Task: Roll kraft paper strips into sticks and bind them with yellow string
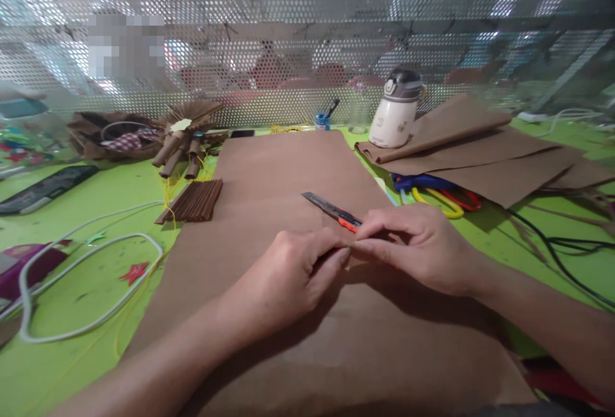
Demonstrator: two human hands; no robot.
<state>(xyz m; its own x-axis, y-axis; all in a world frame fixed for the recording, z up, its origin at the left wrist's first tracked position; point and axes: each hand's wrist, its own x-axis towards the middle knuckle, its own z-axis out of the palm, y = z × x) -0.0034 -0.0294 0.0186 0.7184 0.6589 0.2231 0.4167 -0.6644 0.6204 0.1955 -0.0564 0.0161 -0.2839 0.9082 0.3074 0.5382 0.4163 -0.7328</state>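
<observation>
Fingertips closed, left hand [288,276] and right hand [427,253] meet over brown paper [384,353], anything pinched unclear; just beyond, a knife [327,207] points away leftward, handle at the nearer right hand.

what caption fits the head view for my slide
Left hand and right hand meet over brown paper, utility knife at the right hand's fingers.

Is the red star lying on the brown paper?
No, the red star lies on the green table, left of the brown paper.
</observation>
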